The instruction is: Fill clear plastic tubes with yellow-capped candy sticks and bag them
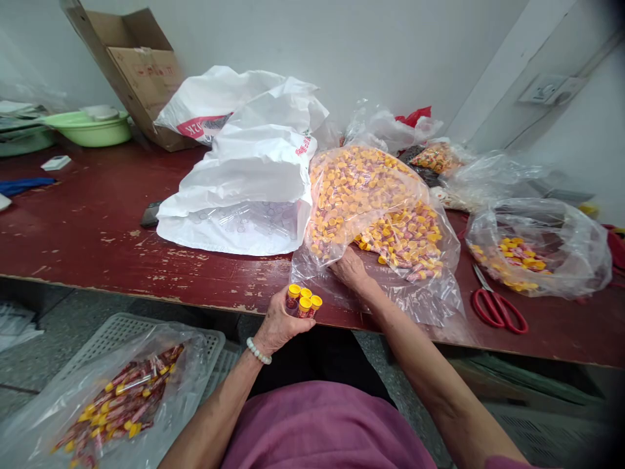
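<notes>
My left hand point(283, 324), with a beaded bracelet, is closed around several small tubes with yellow caps point(305, 303) at the table's front edge. My right hand point(349, 268) is at the mouth of a large clear bag point(364, 189) full of yellow-capped pieces; its fingertips are hidden by the plastic. Some yellow-capped pieces point(415, 238) lie spread at the bag's opening. Left of it, an open white sack point(244, 176) shows clear empty tubes point(258, 218) inside.
Red-handled scissors point(498, 310) and a smaller clear bag point(581, 251) lie right on the red table point(92, 215). A bag of filled tubes point(122, 397) rests lower left on a crate point(114, 332). A cardboard box point(146, 78) and green basin point(92, 127) stand back left.
</notes>
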Tool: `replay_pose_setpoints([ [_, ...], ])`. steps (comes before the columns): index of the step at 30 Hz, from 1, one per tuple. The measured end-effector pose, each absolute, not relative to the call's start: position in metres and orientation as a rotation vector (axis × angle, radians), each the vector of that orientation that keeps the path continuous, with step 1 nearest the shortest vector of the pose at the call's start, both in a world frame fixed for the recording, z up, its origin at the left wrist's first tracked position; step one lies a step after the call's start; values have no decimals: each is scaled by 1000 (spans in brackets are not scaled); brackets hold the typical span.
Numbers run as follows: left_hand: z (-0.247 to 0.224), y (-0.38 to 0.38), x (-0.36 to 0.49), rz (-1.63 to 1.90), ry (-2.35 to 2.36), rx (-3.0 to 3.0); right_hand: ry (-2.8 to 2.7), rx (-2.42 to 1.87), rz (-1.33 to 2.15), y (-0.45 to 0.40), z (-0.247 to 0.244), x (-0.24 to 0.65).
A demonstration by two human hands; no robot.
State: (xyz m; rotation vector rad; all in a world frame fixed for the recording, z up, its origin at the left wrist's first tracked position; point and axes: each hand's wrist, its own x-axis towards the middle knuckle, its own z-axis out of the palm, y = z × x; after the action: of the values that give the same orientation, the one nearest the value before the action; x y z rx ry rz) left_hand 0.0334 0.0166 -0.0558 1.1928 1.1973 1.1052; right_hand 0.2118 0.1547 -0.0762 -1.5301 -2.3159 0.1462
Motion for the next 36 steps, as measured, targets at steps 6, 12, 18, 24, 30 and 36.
replay_pose_setpoints([
  [6,-59,20,39,1087,1177,1215,-2173,-1611,183,146,-77,255],
  [12,-66,26,48,1082,1171,1289,-1959,-1567,328,114,-53,267],
  [18,-51,25,52,1035,1346,1646,-1848,-1057,1279,44,0,233],
  [24,-45,21,57,944,1367,1805,-1986,-1099,1248,35,2,217],
  [30,-46,19,54,954,1372,1744,-1983,-1082,745,31,4,215],
  [36,-50,18,51,1024,1252,1440,-2414,-920,422,23,-15,203],
])
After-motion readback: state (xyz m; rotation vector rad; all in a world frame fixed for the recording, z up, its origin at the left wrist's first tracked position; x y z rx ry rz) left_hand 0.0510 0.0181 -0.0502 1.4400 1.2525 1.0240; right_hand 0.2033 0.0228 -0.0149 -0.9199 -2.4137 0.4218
